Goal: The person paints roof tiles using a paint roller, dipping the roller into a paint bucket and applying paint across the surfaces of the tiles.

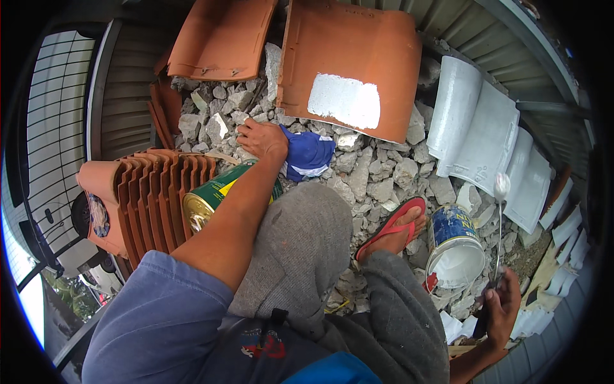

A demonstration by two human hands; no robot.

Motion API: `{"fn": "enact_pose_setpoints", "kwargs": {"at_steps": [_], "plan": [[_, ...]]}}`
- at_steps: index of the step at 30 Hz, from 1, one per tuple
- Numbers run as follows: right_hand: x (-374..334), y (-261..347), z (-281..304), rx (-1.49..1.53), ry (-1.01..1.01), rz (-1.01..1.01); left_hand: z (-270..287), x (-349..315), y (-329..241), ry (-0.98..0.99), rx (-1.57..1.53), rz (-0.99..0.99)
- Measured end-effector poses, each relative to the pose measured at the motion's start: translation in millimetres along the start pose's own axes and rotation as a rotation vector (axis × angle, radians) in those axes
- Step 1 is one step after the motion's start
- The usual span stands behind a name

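My right hand [502, 307], at the lower right, is closed round a small paint roller [498, 243]. Its long metal rod points away from me and ends in a white-coated head near a white tile. Just left of the rod, a blue paint can [451, 224] with a white-smeared opening rests on the rubble. My left hand [261, 137] leans on the broken stones, fingers apart. Against its wrist lies a blue and white cloth [308, 153]. Ahead, a large orange roof tile [348, 51] carries a white painted patch [344, 100].
White-coated roof tiles [476, 121] line the right side. Another orange tile [224, 38] lies far left. Stacked tiles [144, 198] stand left beside a green tin [220, 192]. Uneven rubble [358, 173] spreads around my sandalled foot [396, 230]. Corrugated metal sheeting [473, 29] borders the work area.
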State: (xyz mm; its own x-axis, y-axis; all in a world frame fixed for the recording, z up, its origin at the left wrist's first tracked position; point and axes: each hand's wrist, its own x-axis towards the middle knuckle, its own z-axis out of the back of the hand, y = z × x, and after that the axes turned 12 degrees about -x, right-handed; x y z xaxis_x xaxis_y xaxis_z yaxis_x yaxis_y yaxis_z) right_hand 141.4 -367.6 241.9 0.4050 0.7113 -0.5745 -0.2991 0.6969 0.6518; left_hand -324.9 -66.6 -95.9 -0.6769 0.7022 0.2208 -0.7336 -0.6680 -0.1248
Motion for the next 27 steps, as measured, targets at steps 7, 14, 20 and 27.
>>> {"fn": "enact_pose_setpoints", "kwargs": {"at_steps": [7, 14, 20, 27], "plan": [[145, 108, -88, -0.437, 0.142, 0.455, 8, 2, 0, 0.12, -0.017, 0.021], [234, 196, -135, -0.81, 0.426, 0.607, 14, 5, 4, 0.105, -0.118, 0.001], [289, 207, -208, -0.865, 0.48, 0.793, 14, 6, 1, 0.118, -0.137, 0.025], [299, 205, -225, -0.776, 0.445, 0.793, 16, 5, 0, 0.181, -0.097, 0.046]]}}
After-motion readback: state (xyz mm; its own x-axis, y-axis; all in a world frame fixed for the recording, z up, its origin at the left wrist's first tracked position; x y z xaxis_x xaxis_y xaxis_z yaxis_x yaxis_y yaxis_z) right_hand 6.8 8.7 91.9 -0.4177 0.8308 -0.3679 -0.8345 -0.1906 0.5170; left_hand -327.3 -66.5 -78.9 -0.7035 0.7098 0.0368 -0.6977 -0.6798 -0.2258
